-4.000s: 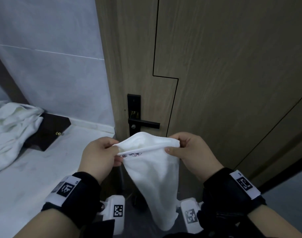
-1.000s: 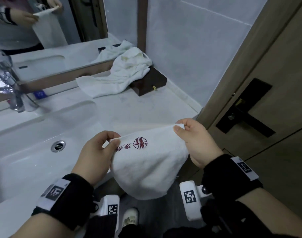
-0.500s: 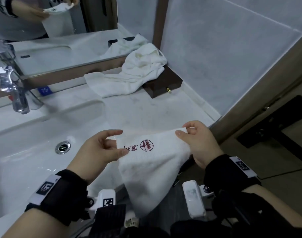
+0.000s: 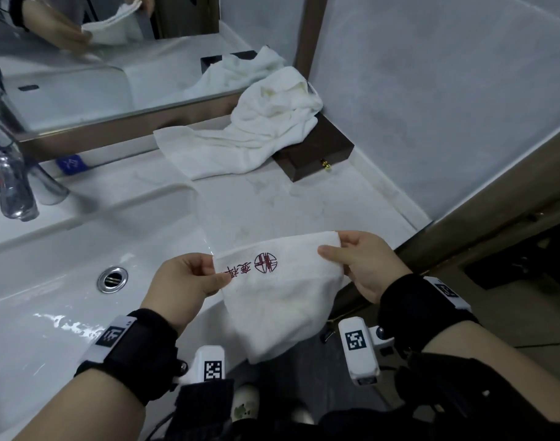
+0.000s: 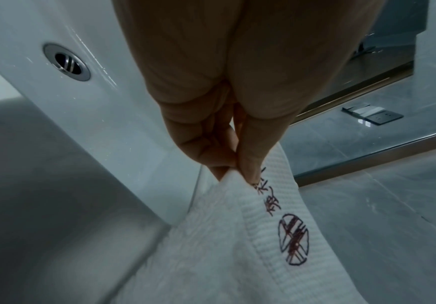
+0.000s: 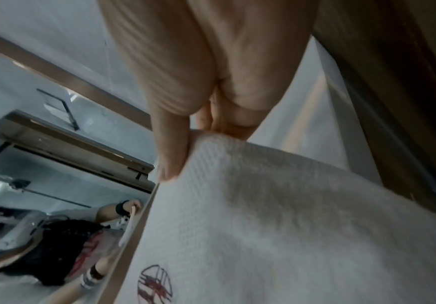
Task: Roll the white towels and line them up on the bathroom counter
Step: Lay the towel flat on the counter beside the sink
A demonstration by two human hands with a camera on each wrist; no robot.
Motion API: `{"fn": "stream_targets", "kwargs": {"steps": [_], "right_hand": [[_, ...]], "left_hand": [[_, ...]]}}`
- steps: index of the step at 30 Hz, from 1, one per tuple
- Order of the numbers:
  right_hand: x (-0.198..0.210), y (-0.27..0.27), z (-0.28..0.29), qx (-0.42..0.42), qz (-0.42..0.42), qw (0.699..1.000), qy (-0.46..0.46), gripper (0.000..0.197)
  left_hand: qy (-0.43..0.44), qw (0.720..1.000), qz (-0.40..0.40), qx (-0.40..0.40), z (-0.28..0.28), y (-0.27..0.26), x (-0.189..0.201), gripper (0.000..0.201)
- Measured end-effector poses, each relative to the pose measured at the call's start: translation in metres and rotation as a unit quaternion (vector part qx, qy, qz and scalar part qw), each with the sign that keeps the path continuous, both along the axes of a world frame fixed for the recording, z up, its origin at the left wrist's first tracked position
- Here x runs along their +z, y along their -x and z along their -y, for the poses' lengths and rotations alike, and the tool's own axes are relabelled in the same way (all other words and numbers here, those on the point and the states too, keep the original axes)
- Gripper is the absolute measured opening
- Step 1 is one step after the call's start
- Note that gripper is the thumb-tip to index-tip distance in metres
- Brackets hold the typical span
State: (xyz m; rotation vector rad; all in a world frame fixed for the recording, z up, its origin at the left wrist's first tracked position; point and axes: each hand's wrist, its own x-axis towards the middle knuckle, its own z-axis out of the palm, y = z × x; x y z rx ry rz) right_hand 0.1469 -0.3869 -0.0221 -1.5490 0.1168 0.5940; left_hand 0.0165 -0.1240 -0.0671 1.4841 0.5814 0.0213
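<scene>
A small white towel [image 4: 281, 297] with a red embroidered emblem hangs in the air over the front edge of the white counter [image 4: 304, 198]. My left hand [image 4: 189, 278] pinches its top left corner, my right hand [image 4: 351, 253] pinches the top right corner, and the cloth droops between them. The left wrist view shows thumb and fingers [image 5: 248, 164] clamped on the towel [image 5: 237, 246] hem beside the red lettering. In the right wrist view the thumb [image 6: 172, 160] presses on the towel [image 6: 276, 226] edge. More white towels [image 4: 256, 128] lie crumpled at the back of the counter.
A white basin [image 4: 65, 265] with a metal drain [image 4: 112, 279] lies to the left, a chrome tap [image 4: 8, 173] behind it. A dark wooden box [image 4: 316, 154] sits under the crumpled towels by the grey tiled wall. A mirror runs along the back; a wooden door frame stands at right.
The view has swung from the door to the counter. Both hands still hold the towel's corners, which have moved slightly forward over the counter edge, with the emblem now facing up.
</scene>
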Motion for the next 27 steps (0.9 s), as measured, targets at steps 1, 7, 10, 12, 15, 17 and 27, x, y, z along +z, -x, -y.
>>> {"fn": "stream_targets", "kwargs": {"steps": [1,7,10,12,15,17,27], "right_hand": [[-0.004,-0.001,-0.001,0.021,-0.004,1.000,0.011,0.027],[-0.031,-0.021,-0.004,0.039,-0.005,0.996,0.075,0.017],[-0.040,-0.038,-0.007,0.046,-0.001,0.995,0.086,0.012],[-0.045,-0.050,-0.011,0.053,0.012,0.993,0.102,0.010],[-0.050,-0.067,-0.020,0.069,0.031,0.989,0.124,0.013],[-0.052,-0.078,-0.025,0.073,0.043,0.988,0.129,0.014],[-0.050,-0.119,-0.046,0.183,0.158,0.944,0.225,0.017]], "left_hand": [[0.001,1.000,-0.005,0.006,-0.001,-0.002,-0.004,0.025],[0.013,0.999,-0.022,0.031,-0.001,-0.014,-0.018,0.030],[0.011,0.999,-0.029,0.044,0.000,-0.024,-0.018,0.035],[0.011,0.998,-0.032,0.057,0.000,-0.033,-0.017,0.037],[0.007,0.996,-0.041,0.076,0.001,-0.046,-0.017,0.034],[-0.001,0.995,-0.051,0.084,0.001,-0.054,-0.017,0.032],[0.003,0.988,-0.082,0.129,-0.009,-0.084,-0.034,0.023]]}}
